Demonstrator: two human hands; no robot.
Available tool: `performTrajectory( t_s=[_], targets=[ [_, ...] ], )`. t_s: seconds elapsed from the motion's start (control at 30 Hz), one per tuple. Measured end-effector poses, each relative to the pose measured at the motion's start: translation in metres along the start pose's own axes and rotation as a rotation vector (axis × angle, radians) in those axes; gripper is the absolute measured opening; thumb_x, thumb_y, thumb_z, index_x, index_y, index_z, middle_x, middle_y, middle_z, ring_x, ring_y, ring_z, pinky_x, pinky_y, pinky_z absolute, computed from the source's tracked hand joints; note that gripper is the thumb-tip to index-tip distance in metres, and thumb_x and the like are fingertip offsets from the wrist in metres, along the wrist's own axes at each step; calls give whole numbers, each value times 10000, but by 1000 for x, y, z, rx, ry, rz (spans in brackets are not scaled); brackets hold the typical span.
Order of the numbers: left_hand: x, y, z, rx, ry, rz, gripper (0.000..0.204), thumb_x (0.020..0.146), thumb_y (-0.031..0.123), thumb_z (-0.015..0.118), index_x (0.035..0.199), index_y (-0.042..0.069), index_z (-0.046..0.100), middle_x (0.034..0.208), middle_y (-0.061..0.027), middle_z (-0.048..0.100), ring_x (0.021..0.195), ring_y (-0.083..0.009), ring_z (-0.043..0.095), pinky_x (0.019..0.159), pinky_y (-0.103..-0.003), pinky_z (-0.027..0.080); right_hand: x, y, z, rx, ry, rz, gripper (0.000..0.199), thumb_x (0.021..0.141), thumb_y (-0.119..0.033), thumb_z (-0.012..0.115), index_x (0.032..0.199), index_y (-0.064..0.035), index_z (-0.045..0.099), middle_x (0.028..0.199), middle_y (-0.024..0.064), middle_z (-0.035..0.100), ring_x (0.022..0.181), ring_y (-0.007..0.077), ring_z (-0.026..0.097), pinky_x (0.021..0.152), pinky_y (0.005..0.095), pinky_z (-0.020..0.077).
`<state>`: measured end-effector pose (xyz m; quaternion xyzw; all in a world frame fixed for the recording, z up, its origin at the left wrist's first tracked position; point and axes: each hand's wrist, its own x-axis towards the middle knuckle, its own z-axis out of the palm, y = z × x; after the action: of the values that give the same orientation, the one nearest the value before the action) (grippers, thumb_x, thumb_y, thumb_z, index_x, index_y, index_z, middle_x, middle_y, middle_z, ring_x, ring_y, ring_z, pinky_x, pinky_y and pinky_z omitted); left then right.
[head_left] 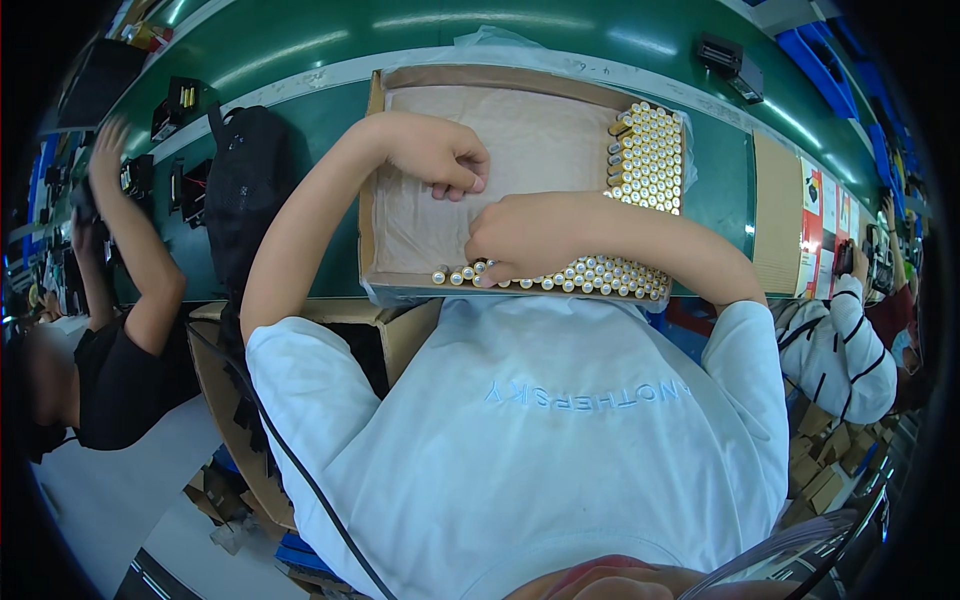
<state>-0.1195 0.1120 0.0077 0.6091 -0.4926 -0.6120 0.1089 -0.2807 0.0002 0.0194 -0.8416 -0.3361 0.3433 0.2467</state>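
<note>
A shallow cardboard box (368,215) with a pale paper lining lies in front of me. Upright cylindrical batteries (650,150) with yellow sides and silvery ends are packed along its right side, and more line the near edge. My left hand (437,156) hovers over the bare lining, its fingers curled inward; whatever may be inside them is hidden. Lower and to the right, my right hand (515,238) reaches down to the near row. Its thumb and fingers close around a battery (480,267) toward the left end of that row.
A black bag (247,175) lies left of the box on the green table (330,95). Flattened cardboard (777,200) and printed sheets are at the right. An open carton (225,400) stands below the table edge. Co-workers sit on both sides; one raises an arm (140,225) at left.
</note>
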Motion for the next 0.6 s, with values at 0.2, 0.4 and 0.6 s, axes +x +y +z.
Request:
performTrajectory(
  t_s=[0.2, 0.4, 0.6],
  targets=[
    [-1, 0, 2, -25, 18, 3, 192, 931, 150, 535, 977, 4, 651, 803, -66, 664, 631, -141, 597, 613, -258, 480, -3, -2, -2, -21, 9, -5, 276, 916, -248, 607, 909, 21, 671, 859, 164, 664, 791, 371, 629, 776, 442, 507],
    [-1, -2, 4, -102, -2, 14, 141, 925, 87, 520, 970, 21, 636, 796, -49, 643, 660, -120, 570, 616, -253, 469, -10, -5, 0, -23, 80, -64, 257, 901, -235, 622, 894, 18, 669, 851, 154, 678, 760, 364, 631, 744, 440, 512],
    [-4, 10, -3, -45, 124, 65, 164, 917, 113, 531, 959, 7, 649, 795, -56, 655, 646, -127, 574, 599, -258, 464, -22, 3, -12, 7, 301, -111, 206, 886, -196, 636, 855, 7, 660, 822, 133, 681, 736, 335, 626, 713, 406, 510]
  ],
)
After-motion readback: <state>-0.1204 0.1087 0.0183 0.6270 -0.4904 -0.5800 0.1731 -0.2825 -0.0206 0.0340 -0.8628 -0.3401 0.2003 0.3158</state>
